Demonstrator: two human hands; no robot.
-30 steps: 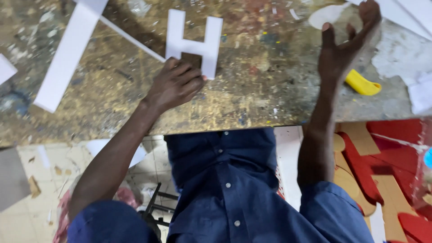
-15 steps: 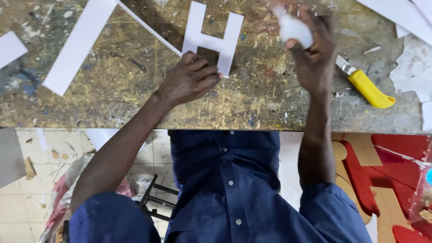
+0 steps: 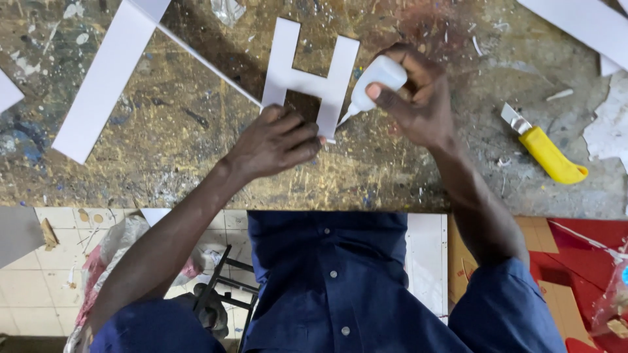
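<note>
**Glue bottle tip meets the edge of a white cut-out letter**

Head view, looking straight down: a person in a dark blue buttoned shirt leans over a worn, paint-flecked wooden worktop [image 3: 163,163]. At the centre of it lies a flat white foam-board letter shaped like an H [image 3: 307,78]. The left hand [image 3: 278,140] rests on the letter's near left leg, fingers curled together and pressing down, pinning it to the surface. The right hand [image 3: 418,98] is closed around a small white plastic squeeze bottle of glue [image 3: 379,78], thumb across its body, the thin nozzle angled down and left so its tip sits at the near end of the letter's right leg, just beside the left fingertips.

To do this well, it seems wise to keep the letter pinned flat so it cannot slide, squeeze gently for a thin bead, and keep the tip right on the edge so glue stays off the face and off the holding fingers.

A long white strip of board [image 3: 108,78] lies at the left, apart from the letter, with a thin white strip running from it toward the letter. A yellow-handled utility knife [image 3: 546,150] lies to the right, well apart from both hands. Red cut shapes and brown cardboard show on the tiled floor below the worktop edge
</note>
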